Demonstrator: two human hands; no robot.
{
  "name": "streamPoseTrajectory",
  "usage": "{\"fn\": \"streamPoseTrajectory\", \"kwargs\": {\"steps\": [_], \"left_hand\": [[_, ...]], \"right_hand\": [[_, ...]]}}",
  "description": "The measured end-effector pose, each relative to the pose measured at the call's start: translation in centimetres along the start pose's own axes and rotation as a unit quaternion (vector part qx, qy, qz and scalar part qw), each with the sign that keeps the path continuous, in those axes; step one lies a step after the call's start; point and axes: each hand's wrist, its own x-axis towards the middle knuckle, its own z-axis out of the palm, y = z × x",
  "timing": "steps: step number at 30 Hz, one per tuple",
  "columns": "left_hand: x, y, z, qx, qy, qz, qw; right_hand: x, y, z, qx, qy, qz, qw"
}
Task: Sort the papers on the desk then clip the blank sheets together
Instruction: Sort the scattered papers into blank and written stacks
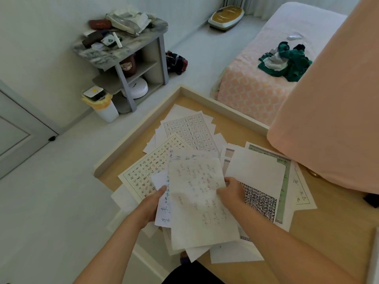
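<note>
1. Starting at the far left, a pale panelled door [18, 130] stands in the wall, and a white bin [106, 111] with a yellow liner sits on the floor just beside a grey shelf unit [131, 64]
2. The shelf unit's top carries a clutter of pouches and small items, and a round white device [137, 88] sits on a lower shelf
3. The left hand [150, 204] grips the left edge of a small bundle of sheets, with the thumb on top and the fingers curled beneath
4. A handwritten sheet [196, 201] lies topmost in that bundle, between the two hands and over the heap; it is covered in faint pen marks too blurred to read
5. The right hand [230, 191] pinches the right edge of the handwritten sheet, its fingers curled against the paper
6. Under and around the hands, the papers [184, 130] spread in a loose overlapping heap on the wooden bench [307, 253], which has a raised pale rim; several are printed with grids of characters
7. Just right of the right hand, a blank sheet [256, 169] lies over a green-bordered page [285, 181] and a densely printed page [258, 199]
8. Farther right, a peach cloth [328, 119] hangs over the bench's far corner; beyond it, on a bed [256, 95] with a pink patterned cover, lies a bundle of green clothing [287, 62]
</note>
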Motion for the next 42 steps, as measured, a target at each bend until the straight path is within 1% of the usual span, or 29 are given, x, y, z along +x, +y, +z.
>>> {"fn": "streamPoseTrajectory", "kwargs": {"steps": [2, 3, 4, 6, 7, 9, 11, 14, 17, 20, 22, 23, 25, 28, 30, 31, 33, 35, 36, 37, 38, 40, 41, 42], "left_hand": [[0.8, 0.0, 0.4, 0.086, 0.076, 0.048, 0.992], [1.0, 0.1, 0.7, 0.106, 0.11, 0.076, 0.985], [1.0, 0.3, 1.1, 0.099, 0.127, 0.098, 0.982], [0.9, 0.7, 1.6, 0.066, 0.125, 0.122, 0.982], [1.0, 0.8, 1.5, 0.052, 0.124, 0.12, 0.984], [1.2, 0.5, 0.9, 0.046, 0.134, 0.103, 0.985], [1.5, -0.1, 0.3, 0.059, 0.143, 0.094, 0.983], [1.2, -0.4, 0.4, 0.072, 0.153, 0.139, 0.976], [0.7, 0.0, 0.2, 0.068, 0.124, 0.166, 0.976], [0.1, 0.7, -0.5, 0.024, 0.063, 0.151, 0.986], [-0.4, 1.3, -0.5, 0.02, 0.032, 0.149, 0.988], [-0.6, 1.7, -0.2, 0.032, 0.019, 0.15, 0.988], [-0.8, 2.4, 1.0, 0.091, -0.003, 0.151, 0.984], [-0.4, 3.3, 4.3, 0.19, -0.016, 0.15, 0.97], [0.3, 3.8, 7.0, 0.224, 0.003, 0.147, 0.963], [0.5, 4.2, 8.5, 0.236, 0.009, 0.146, 0.961], [0.7, 4.8, 11.1, 0.241, 0.01, 0.152, 0.958], [1.2, 5.2, 13.4, 0.235, 0.009, 0.168, 0.957], [1.4, 5.3, 14.3, 0.236, 0.011, 0.177, 0.956], [1.8, 5.4, 15.2, 0.264, 0.025, 0.188, 0.946], [2.5, 5.4, 15.9, 0.318, 0.055, 0.204, 0.924], [3.7, 5.3, 16.9, 0.43, 0.131, 0.219, 0.866], [4.0, 5.2, 17.3, 0.445, 0.152, 0.212, 0.857], [4.1, 5.2, 17.7, 0.442, 0.16, 0.203, 0.859]], "right_hand": [[-0.2, 0.1, 0.8, 0.008, -0.024, -0.01, 1.0], [-0.4, 0.0, 1.1, 0.01, -0.041, -0.019, 0.999], [-0.5, 0.0, 1.4, 0.002, -0.052, -0.034, 0.998], [-0.5, 0.3, 1.5, -0.034, -0.05, -0.067, 0.996], [-0.5, 0.5, 1.3, -0.05, -0.042, -0.075, 0.995], [-0.3, 1.0, 0.6, -0.039, -0.04, -0.061, 0.997], [-0.3, 1.5, 0.2, -0.02, -0.064, -0.047, 0.997], [-0.5, 1.8, 0.2, -0.028, -0.092, -0.059, 0.994], [-0.6, 1.6, -0.2, 0.022, -0.107, -0.052, 0.993], [-0.2, 1.7, -1.4, 0.061, -0.116, -0.05, 0.99], [0.3, 2.0, -2.2, 0.089, -0.135, -0.068, 0.984], [0.3, 2.0, -2.6, 0.113, -0.153, -0.074, 0.979], [0.4, 2.1, -3.4, 0.144, -0.184, -0.077, 0.969], [0.6, 3.2, -4.2, 0.126, -0.195, -0.069, 0.97], [0.9, 4.4, -4.9, 0.112, -0.179, -0.058, 0.976], [1.1, 5.1, -5.4, 0.111, -0.153, -0.051, 0.981], [1.3, 6.1, -6.7, 0.125, -0.066, -0.026, 0.99], [1.7, 7.1, -8.2, 0.152, 0.021, 0.0, 0.988], [1.9, 7.5, -8.9, 0.158, 0.052, 0.012, 0.986], [2.1, 8.0, -9.6, 0.158, 0.075, 0.024, 0.984], [2.5, 8.5, -10.1, 0.152, 0.091, 0.036, 0.984], [3.2, 9.5, -10.9, 0.105, 0.109, 0.056, 0.987], [3.7, 10.1, -11.2, 0.072, 0.118, 0.068, 0.988], [4.1, 10.5, -11.4, 0.045, 0.125, 0.085, 0.987]]}}
